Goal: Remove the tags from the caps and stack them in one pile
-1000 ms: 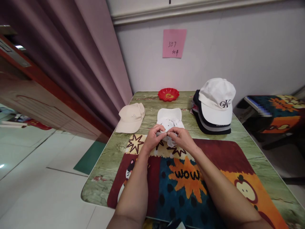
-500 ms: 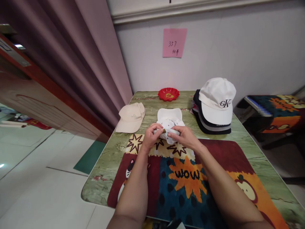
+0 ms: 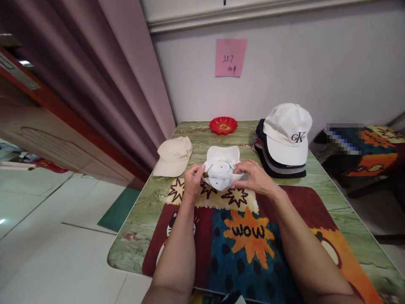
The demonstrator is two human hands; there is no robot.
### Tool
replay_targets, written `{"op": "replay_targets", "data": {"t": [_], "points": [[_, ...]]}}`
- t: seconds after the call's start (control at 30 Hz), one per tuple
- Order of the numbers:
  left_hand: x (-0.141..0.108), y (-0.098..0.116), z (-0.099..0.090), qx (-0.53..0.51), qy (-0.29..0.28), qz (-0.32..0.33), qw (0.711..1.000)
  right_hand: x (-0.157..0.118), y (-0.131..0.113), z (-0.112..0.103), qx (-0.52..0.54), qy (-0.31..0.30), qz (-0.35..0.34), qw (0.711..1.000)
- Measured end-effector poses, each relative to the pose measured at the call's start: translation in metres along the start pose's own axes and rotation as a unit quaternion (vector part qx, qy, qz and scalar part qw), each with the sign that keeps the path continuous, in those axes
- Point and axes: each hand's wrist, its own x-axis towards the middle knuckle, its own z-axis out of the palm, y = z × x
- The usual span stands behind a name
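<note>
A white baseball cap (image 3: 222, 177) is held between my two hands over the back edge of the colourful mat, its brim pointing away from me. My left hand (image 3: 193, 180) pinches the cap's left side, beside a small brown tab on the strap. On the other side, my right hand (image 3: 255, 177) grips the cap's edge between thumb and fingers. To the left of my hands lies a beige cap (image 3: 174, 156) with a small logo. A stack of caps stands to the right, topped by a white cap (image 3: 287, 131) with black letters; darker caps (image 3: 284, 169) are under it.
A red scalloped dish (image 3: 223, 126) sits near the wall at the back of the green wood-patterned table (image 3: 129, 240). The patterned mat (image 3: 221, 245) covers the table's front middle. A pink note (image 3: 230, 58) hangs on the wall; a curtain (image 3: 139, 84) borders the left.
Both hands have moved apart from the middle of the white cap's strap to its two sides. The cap's back now shows more openly between them.
</note>
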Motion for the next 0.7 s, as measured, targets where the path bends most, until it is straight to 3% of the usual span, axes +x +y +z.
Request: {"op": "replay_targets", "data": {"t": [0.23, 0.47, 0.57, 0.7], "points": [[0.0, 0.001, 0.003, -0.061, 0.009, -0.041, 0.997, -0.002, 0.02, 0.01, -0.083, -0.009, -0.001, 0.997], [0.008, -0.024, -0.007, 0.016, 0.098, -0.067, 0.993, -0.001, 0.016, 0.012, -0.086, 0.025, -0.021, 0.996], [0.009, -0.029, -0.012, 0.116, 0.067, -0.04, 0.99, -0.001, 0.014, 0.011, -0.075, 0.044, -0.022, 0.996], [0.006, -0.026, -0.01, 0.156, -0.002, -0.011, 0.988, 0.0, 0.008, 0.008, -0.033, 0.075, -0.021, 0.996]]}}
